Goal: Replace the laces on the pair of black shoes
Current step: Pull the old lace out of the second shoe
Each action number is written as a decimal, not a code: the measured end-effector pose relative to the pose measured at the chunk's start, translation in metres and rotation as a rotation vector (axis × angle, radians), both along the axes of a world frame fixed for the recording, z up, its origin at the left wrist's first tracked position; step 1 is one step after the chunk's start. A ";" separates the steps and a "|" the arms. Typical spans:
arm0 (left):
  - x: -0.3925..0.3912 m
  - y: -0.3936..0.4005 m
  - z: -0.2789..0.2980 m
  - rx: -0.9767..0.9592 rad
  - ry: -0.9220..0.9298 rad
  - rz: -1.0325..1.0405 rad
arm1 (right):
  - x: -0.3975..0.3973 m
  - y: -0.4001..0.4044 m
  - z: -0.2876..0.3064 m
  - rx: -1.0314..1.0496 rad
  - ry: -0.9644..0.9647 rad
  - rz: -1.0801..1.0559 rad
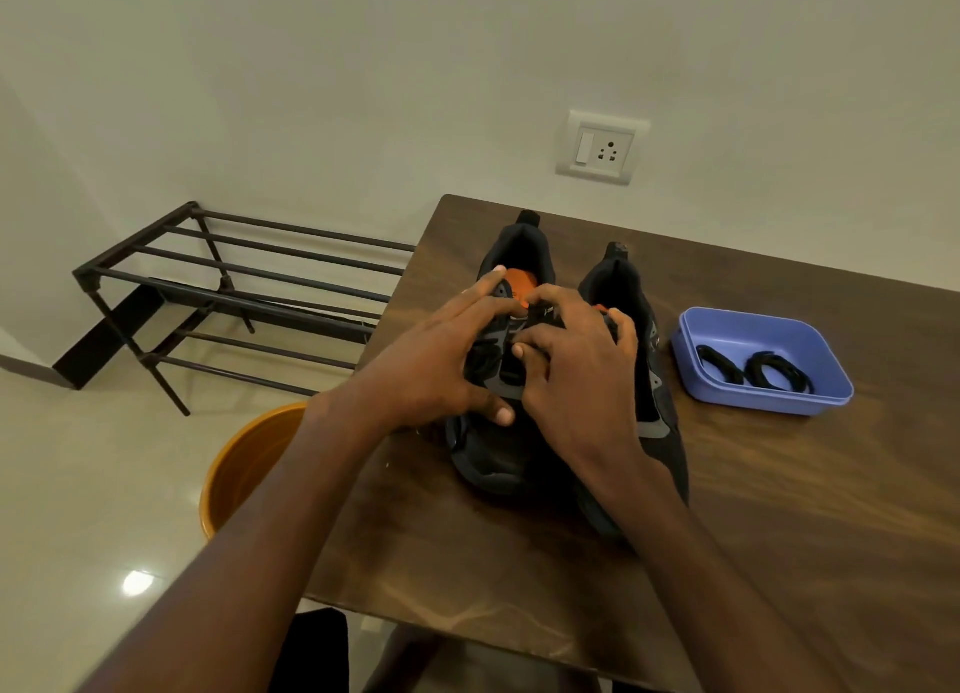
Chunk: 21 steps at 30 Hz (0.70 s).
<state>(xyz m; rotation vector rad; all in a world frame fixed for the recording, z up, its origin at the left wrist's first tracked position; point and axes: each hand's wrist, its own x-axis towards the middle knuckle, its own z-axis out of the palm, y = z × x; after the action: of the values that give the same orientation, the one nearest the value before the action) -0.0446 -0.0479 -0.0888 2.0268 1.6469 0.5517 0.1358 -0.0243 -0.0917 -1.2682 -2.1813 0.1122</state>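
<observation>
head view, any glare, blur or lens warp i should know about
Head view: a small bright glare spot on the floor tile; wide-angle warp bends the wooden table edges and tilts the wall socket; dim, soft light leaves the black shoes with little detail; left hand and right hand are reasonably sharp, the coiled laces in the blue tray slightly soft.

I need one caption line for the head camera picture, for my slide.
Both hands work at the left black shoe; coiled laces wait in a blue tray.
</observation>
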 end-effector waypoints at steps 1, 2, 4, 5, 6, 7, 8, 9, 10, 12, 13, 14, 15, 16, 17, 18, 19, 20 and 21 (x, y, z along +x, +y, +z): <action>-0.001 0.000 0.000 -0.011 -0.039 0.010 | 0.001 -0.001 0.000 0.017 0.043 -0.027; -0.001 -0.001 0.000 -0.011 -0.060 0.016 | 0.003 -0.003 0.001 0.020 0.098 -0.065; -0.002 0.000 0.000 -0.004 -0.078 0.027 | 0.007 -0.006 0.003 -0.002 0.168 -0.149; -0.002 0.001 0.000 -0.004 -0.083 0.034 | 0.008 -0.008 0.004 -0.010 0.152 -0.181; -0.002 0.001 -0.001 -0.006 -0.089 0.044 | 0.009 -0.009 0.004 -0.010 0.114 -0.197; -0.001 0.001 -0.001 -0.007 -0.098 0.050 | 0.009 -0.009 0.005 0.000 0.066 -0.195; -0.002 0.001 -0.002 -0.006 -0.103 0.053 | 0.007 -0.008 0.007 0.014 0.013 -0.170; -0.002 0.001 -0.002 -0.008 -0.106 0.050 | 0.005 -0.006 0.008 0.018 -0.043 -0.131; -0.002 0.001 -0.003 -0.007 -0.103 0.045 | 0.001 -0.005 0.009 0.006 -0.096 -0.092; -0.002 0.001 -0.004 -0.002 -0.087 0.036 | -0.008 -0.001 0.008 -0.053 -0.191 -0.053; -0.002 0.002 -0.005 -0.007 -0.081 0.036 | -0.012 0.000 0.007 -0.081 -0.216 -0.047; -0.002 0.003 -0.005 -0.012 -0.078 0.036 | -0.015 0.001 0.006 -0.097 -0.214 -0.047; -0.002 0.003 -0.006 -0.017 -0.081 0.036 | -0.017 0.002 0.004 -0.102 -0.190 -0.050; -0.002 0.003 -0.007 -0.020 -0.089 0.034 | -0.018 0.004 0.003 -0.099 -0.156 -0.053; -0.002 0.003 -0.008 -0.021 -0.101 0.029 | -0.018 0.005 0.003 -0.079 -0.123 -0.056; -0.002 0.003 -0.009 -0.020 -0.111 0.027 | -0.015 0.005 0.003 -0.046 -0.086 -0.060; -0.003 0.004 -0.009 -0.017 -0.116 0.030 | -0.012 0.006 0.003 -0.013 -0.026 -0.068; -0.004 0.004 -0.010 -0.016 -0.117 0.038 | -0.007 0.006 0.004 0.009 0.068 -0.090; -0.004 0.004 -0.009 -0.018 -0.118 0.045 | -0.001 0.005 0.005 0.025 0.190 -0.130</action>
<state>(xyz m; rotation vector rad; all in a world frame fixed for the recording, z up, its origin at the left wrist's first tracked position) -0.0490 -0.0436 -0.0983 1.9103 1.6251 0.6569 0.1352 -0.0194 -0.0864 -1.3250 -1.9290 0.1468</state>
